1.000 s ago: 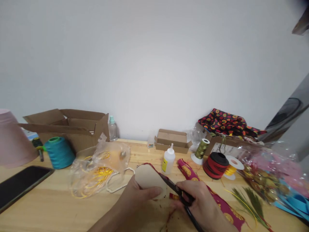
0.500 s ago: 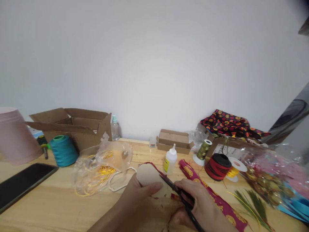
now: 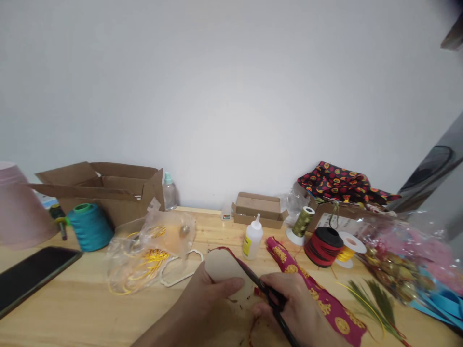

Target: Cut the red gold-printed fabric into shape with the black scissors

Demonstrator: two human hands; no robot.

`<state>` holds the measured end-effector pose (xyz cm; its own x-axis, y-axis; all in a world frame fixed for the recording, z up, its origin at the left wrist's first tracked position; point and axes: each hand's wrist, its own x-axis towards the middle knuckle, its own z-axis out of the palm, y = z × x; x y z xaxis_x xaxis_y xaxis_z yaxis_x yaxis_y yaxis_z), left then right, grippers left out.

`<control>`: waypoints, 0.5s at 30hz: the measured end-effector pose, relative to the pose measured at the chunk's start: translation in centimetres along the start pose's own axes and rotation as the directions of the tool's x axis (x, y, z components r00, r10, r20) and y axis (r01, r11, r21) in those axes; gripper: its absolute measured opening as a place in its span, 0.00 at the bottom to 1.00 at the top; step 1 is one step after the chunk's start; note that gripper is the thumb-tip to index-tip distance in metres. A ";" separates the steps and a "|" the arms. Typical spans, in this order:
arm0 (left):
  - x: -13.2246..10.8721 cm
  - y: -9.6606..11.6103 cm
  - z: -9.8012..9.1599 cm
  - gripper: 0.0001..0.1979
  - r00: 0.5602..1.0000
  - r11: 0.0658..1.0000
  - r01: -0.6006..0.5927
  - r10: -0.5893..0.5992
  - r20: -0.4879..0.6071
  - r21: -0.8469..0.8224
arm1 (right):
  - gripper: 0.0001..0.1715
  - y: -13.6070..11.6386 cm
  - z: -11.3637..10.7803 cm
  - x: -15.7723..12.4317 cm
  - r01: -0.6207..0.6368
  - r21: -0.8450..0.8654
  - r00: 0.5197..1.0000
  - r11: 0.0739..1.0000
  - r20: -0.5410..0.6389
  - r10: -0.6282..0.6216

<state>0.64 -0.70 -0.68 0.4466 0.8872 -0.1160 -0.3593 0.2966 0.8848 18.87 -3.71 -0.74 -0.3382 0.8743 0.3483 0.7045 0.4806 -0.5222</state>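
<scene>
My left hand pinches a cream-coloured flat piece with a rounded outline, thumb on top. A thin dark red cloth edge shows along its upper right rim. My right hand grips a pair of black scissors, whose blades lie along that red edge. The blades look nearly closed. Small dark scraps lie on the wooden table just below the piece. To the right of the scissors lies a magenta cloth with gold patterns. A white glue bottle stands behind my hands.
On the left are a phone, a teal thread cone, an open cardboard box and a plastic bag with yellow cord. To the right stand a red-and-black cord spool, a green thread spool and bagged gold bells.
The scissor blades have closed further and sit along the red edge of the piece. The whole view has shifted slightly, with the table things appearing a little further left.
</scene>
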 end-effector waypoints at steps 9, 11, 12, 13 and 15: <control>0.4 -0.1 -0.2 0.11 0.998 0.998 -0.056 0.056 -0.038 0.008 | 0.22 -0.1 -0.1 0.2 0.014 -0.016 0.999 1.000 -0.037 -0.014; 0.3 0.1 -0.1 0.10 0.994 0.997 -0.080 0.078 -0.071 -0.025 | 0.23 0.0 0.0 0.2 0.011 -0.002 0.999 1.000 -0.030 -0.011; 0.3 0.2 0.0 0.10 0.993 0.996 -0.081 0.077 -0.089 -0.047 | 0.23 0.0 0.1 0.2 0.007 0.008 1.000 1.000 -0.020 -0.007; 0.2 0.3 0.1 0.10 0.992 0.995 -0.077 0.070 -0.101 -0.067 | 0.24 0.0 0.1 0.2 0.003 0.024 1.000 1.000 -0.004 -0.003; 0.0 0.5 0.4 0.09 0.991 0.993 -0.065 0.053 -0.120 -0.096 | 0.27 -0.1 0.0 0.1 -0.006 0.060 1.000 0.998 0.027 0.005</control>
<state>0.83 -0.74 -0.08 0.3249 0.9378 -0.1221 -0.4643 0.2706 0.8433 18.78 -3.61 -0.66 -0.3515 0.8779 0.3251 0.6681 0.4785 -0.5699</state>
